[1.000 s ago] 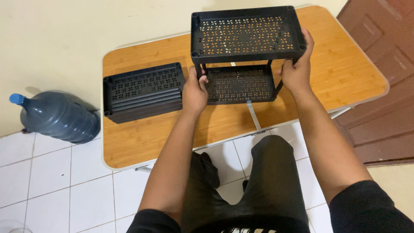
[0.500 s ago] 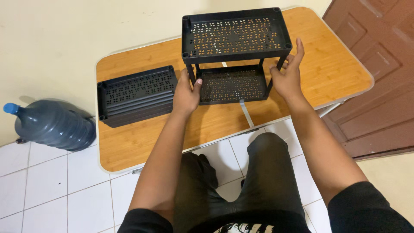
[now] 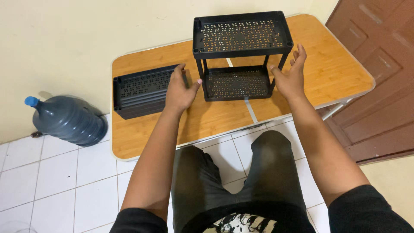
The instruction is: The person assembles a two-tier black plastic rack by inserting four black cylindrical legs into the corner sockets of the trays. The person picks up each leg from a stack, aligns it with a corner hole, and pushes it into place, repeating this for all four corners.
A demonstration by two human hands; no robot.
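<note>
A black two-tier plastic rack point(image 3: 241, 36) with perforated shelves stands upright on the wooden table point(image 3: 327, 73). My right hand point(image 3: 290, 77) hovers just to the right of the rack's front right post, fingers spread, holding nothing. My left hand point(image 3: 180, 88) is open between the rack and a stack of black perforated trays point(image 3: 140, 92), with its fingers resting on the stack's right end.
A large blue water jug point(image 3: 69, 121) lies on the white tiled floor left of the table. A brown door point(image 3: 379, 64) is at the right. A cream wall runs behind the table. My legs in dark trousers are below the table's front edge.
Both hands let go of the rack's front posts. My left hand moved left onto the tray stack, and my right hand drew back and opened. The rack stays standing.
</note>
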